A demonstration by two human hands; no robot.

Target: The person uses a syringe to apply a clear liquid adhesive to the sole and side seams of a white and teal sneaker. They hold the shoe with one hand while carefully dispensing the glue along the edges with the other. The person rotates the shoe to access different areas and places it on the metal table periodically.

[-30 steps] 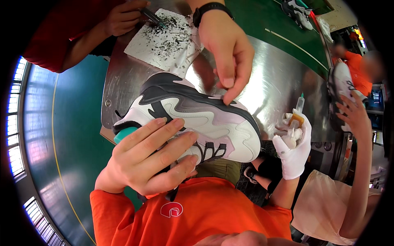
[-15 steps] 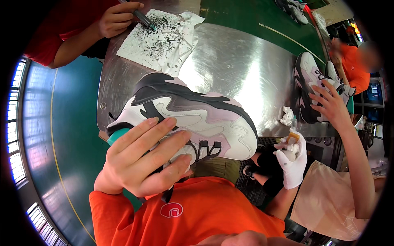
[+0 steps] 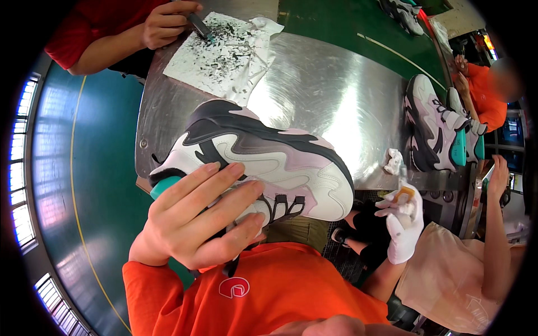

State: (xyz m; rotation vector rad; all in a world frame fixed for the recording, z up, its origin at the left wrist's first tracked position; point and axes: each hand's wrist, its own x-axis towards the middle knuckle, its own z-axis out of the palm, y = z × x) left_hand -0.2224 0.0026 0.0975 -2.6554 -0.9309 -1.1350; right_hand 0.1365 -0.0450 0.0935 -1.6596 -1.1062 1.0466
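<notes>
A chunky white, lilac and black sneaker [image 3: 297,159] lies on its side in front of me, sole edge toward the far side and toe to the right. My left hand [image 3: 196,221], bare, is wrapped over its lace and ankle area. Teal material [image 3: 164,186] shows inside the shoe opening. My right hand [image 3: 404,232], in a white glove, is off to the right, apart from the sneaker. Its fingers are closed around a small amber-coloured piece [image 3: 404,194] with a thin pale tip, and a white wad beside it. The piece's exact kind is unclear.
Two matching sneakers [image 3: 428,126] stand at the metal table's [image 3: 314,73] right end beside a crumpled white wad [image 3: 393,161]. At far left, a co-worker's hand [image 3: 167,25] holds a dark pen-like tool over a black-smudged white cloth [image 3: 224,56]. Another person's arm [image 3: 497,229] is at right.
The co-worker at right has drawn a hand back from the standing sneakers. My gloved right hand has shifted slightly right and nearer me. My left hand and its sneaker stay nearly still.
</notes>
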